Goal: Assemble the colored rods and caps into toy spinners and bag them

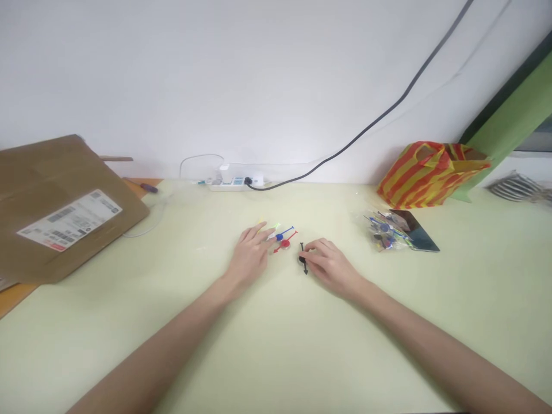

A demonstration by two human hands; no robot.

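Note:
My right hand (pixel 330 261) has its thumb and fingers closed on a small black arrow spinner (pixel 306 266), a long arrow with a round middle, at the table surface. Left of it, a red arrow spinner (pixel 285 244) and a blue arrow spinner (pixel 287 233) lie slanted side by side. My left hand (pixel 250 253) rests with fingers stretched out over the near end of this row. Its fingers partly cover a pale green one (pixel 276 226) and a yellow piece (pixel 260 220). Whether the fingertips press on the blue one I cannot tell.
A clear bag of similar coloured pieces (pixel 385 230) overlaps a dark flat tablet-like slab (pixel 417 233) at right. Behind stands a red-and-yellow striped bag (pixel 420 178). A power strip (pixel 235 183) with a black cable lies by the wall. A cardboard parcel (pixel 64 172) leans at left.

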